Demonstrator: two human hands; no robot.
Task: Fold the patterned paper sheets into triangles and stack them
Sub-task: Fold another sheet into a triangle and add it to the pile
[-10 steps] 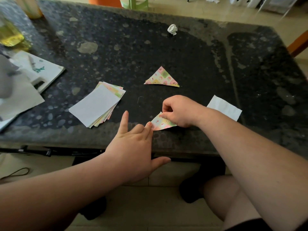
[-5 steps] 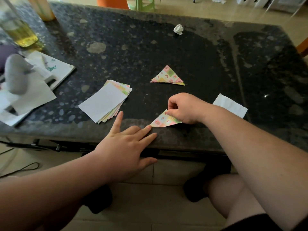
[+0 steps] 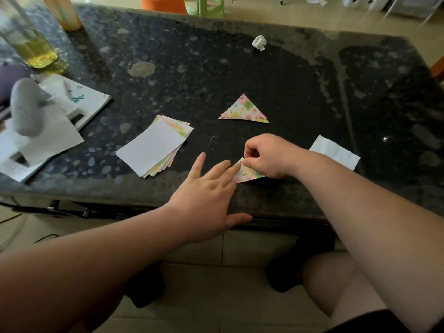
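Pinching with curled fingers and thumb, the right hand (image 3: 269, 157) holds the small folded paper (image 3: 249, 174) at its upper corner, close to the near edge of the table (image 3: 216, 68). The left hand (image 3: 206, 195) is flat with straight fingers, and its fingertips touch the left side of the same paper and grip nothing. From the head camera I count two hands, one paper being folded and one finished triangle (image 3: 242, 110) lying further back, near the middle of the table. A yellow edge shows under its lower side, so I cannot tell if it is one piece or several. To the left is one stack of flat sheets (image 3: 153, 150), fanned a little, with a plain white side on top and pastel patterns at the edges. One white slip (image 3: 335, 151) lies just beside the right wrist, and one crumpled white ball (image 3: 259, 43) is far back. The table top is dark speckled stone with pale worn patches and a dull, greyish near edge. On its left end stand a clear bottle (image 3: 31, 44) with yellow liquid, some white printed papers (image 3: 89, 102) and a rounded grey object (image 3: 26, 106). Behind the table, an orange stool (image 3: 163, 3) and a green stool (image 3: 206, 6) stand on a pale floor.
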